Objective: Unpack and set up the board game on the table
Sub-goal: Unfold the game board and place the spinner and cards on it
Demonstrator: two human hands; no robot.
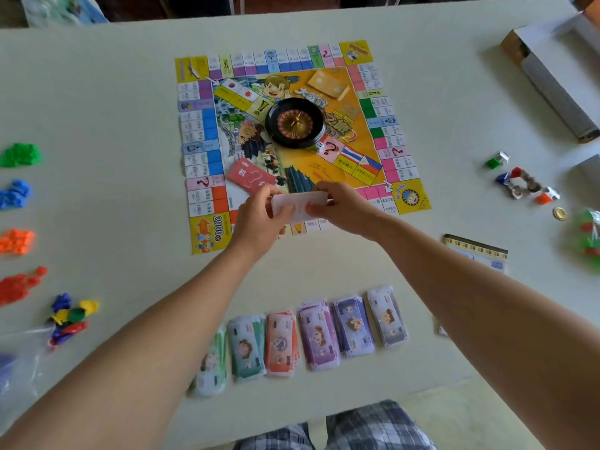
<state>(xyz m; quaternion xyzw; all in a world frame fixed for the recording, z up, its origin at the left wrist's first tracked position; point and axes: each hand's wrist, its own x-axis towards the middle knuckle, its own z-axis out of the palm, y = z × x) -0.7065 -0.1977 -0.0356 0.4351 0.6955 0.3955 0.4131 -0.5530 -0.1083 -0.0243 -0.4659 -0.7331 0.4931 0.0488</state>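
While left hand (259, 216) and right hand (345, 206) pinch cards (300, 206), box (552, 76) gapes

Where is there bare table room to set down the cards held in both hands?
Bare table for the cards lies left of the board, up to the coloured piece piles; right of it, before the box and tokens; and beyond its far edge. Crowded: the banknote row near the person, and the right edge around the tokens.

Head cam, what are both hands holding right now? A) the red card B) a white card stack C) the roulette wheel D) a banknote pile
B: the left hand and right hand both pinch a white card stack above the near edge of the game board.
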